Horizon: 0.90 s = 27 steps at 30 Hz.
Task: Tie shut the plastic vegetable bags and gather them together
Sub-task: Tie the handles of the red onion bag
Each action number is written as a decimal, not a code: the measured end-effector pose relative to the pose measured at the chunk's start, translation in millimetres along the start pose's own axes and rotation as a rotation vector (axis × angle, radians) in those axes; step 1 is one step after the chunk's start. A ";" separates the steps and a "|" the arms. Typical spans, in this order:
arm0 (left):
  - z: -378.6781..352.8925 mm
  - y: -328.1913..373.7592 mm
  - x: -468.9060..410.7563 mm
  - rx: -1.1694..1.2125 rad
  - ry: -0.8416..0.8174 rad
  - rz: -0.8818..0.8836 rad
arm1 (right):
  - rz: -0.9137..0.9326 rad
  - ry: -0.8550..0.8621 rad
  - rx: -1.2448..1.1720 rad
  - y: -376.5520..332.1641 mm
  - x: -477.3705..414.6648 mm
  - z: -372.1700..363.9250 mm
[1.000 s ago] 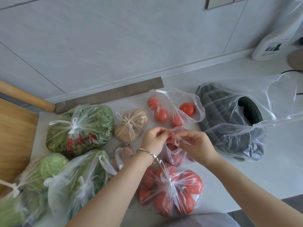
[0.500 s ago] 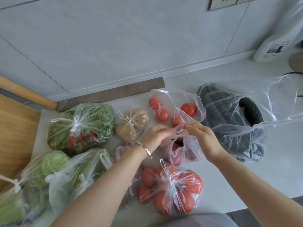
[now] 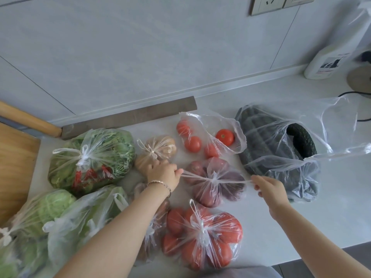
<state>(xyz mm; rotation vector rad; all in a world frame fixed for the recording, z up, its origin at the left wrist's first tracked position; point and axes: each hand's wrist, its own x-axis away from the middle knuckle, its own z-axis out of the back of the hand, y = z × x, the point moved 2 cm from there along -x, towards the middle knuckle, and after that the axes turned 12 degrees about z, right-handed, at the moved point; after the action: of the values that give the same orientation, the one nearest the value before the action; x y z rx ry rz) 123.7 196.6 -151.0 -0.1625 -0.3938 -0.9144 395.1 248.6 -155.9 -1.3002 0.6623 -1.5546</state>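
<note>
Onion bag (mid-counter) lies behind tomato bag.

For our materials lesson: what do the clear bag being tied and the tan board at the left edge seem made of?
Clear bag of reddish vegetables: thin glossy plastic film; it wrinkles, shines and pulls into taut strands. Tan board: probably wood, matt, faint grain.

One camera only, worn on the person's head. It looks forward and steeply down on the white countertop from the person's side, facing the grey wall behind it. The view is wide-angle and close. Both forearms enter from the bottom edge. The left hand and the right hand lie near the middle, with the bag of reddish-purple vegetables between them. The top edge cuts the wall socket, and the left edge cuts the wooden board.
</note>
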 end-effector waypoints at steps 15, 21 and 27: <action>19.5 75.8 33.2 1.123 -0.560 -0.160 | 0.470 -0.156 -0.161 -71.6 1.6 -51.0; 27.7 80.8 25.7 0.975 -0.409 -0.114 | 0.391 -0.014 -0.238 -56.5 -3.2 -55.2; 20.6 74.6 21.5 1.156 -0.395 0.044 | 0.519 -0.294 0.217 -30.1 9.4 -69.6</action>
<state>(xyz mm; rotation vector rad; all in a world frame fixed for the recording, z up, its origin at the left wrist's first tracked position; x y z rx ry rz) 189.5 232.1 -121.4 0.7173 -1.2159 -0.4926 319.9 239.8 -145.6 -1.0577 0.5670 -0.9611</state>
